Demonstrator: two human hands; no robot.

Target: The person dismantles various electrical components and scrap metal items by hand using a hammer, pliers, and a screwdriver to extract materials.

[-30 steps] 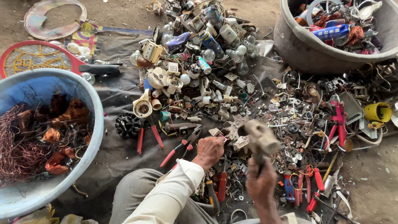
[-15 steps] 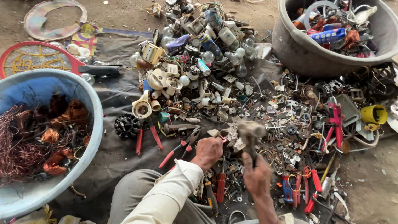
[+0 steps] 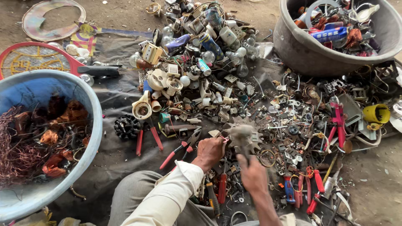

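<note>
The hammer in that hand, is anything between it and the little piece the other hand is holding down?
Nothing visible. The right hand has the hammer just above the small metal piece pinned by the left hand. The hammer head is blurred, so contact is unclear.

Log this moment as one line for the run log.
left hand: pressing small part onto scrap pile | right hand: gripping hammer, head blurred | blue tub: copper wire

There are 2 tubs, 1 blue (image 3: pixel 90 104) and 1 grey (image 3: pixel 301 50), 1 red racket (image 3: pixel 33 58) and 2 hands (image 3: pixel 209 151).
</note>
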